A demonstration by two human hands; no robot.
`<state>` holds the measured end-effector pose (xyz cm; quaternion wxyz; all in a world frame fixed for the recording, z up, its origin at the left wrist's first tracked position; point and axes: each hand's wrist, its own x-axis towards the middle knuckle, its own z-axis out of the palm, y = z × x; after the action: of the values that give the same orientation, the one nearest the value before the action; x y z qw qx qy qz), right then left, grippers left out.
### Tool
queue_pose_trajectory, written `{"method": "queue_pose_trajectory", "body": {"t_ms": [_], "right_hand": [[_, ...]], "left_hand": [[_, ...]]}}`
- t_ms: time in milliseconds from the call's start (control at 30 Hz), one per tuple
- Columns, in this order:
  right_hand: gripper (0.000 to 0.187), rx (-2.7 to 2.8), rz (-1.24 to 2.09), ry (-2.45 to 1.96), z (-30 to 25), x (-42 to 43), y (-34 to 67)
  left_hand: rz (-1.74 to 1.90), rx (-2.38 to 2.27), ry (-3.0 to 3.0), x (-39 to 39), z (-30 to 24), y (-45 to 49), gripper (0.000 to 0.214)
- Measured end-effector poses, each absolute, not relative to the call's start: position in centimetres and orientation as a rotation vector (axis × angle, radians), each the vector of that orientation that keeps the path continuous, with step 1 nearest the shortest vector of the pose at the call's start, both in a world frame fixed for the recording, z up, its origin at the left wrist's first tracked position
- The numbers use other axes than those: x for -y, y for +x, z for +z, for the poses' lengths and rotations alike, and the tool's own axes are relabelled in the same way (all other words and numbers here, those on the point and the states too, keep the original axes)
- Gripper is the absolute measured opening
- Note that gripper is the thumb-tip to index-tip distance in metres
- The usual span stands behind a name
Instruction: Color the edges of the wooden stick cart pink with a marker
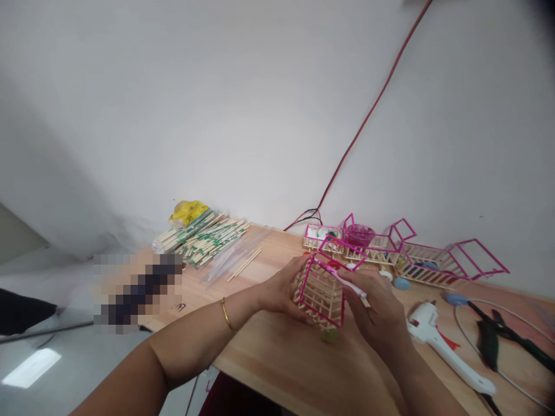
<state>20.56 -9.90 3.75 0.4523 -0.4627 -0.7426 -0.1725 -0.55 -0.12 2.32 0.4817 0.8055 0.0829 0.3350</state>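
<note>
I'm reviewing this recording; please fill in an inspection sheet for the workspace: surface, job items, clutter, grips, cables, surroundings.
Surface: wooden tabletop, light-coloured.
Job items: pink-edged stick frame, held; white-handled tool, apparently a brush, its pink end at the frame's upper edge; more pink-edged frames and a pink cup behind.
Clutter: wrapped sticks, yellow packet, two loose sticks, white glue gun, black-handled tool.
Grips: bare hands; left grip holds the frame, right grip the white-handled tool.
Cables: red-and-black cable along the wall; pale cable looping near the glue gun.
Surroundings: pale wall; pixelated patch at left, content unreadable.
</note>
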Motion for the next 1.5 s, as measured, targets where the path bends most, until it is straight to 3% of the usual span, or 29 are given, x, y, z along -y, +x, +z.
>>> {"method": "queue_pose_trajectory", "body": {"t_ms": [1500], "right_hand": [[0.026,1.813,-0.505,-1.002,4.5,10.4,20.2]], "left_hand": [[0.836,-0.23,2.057,-0.1,1.1,-0.8,0.129]]}}
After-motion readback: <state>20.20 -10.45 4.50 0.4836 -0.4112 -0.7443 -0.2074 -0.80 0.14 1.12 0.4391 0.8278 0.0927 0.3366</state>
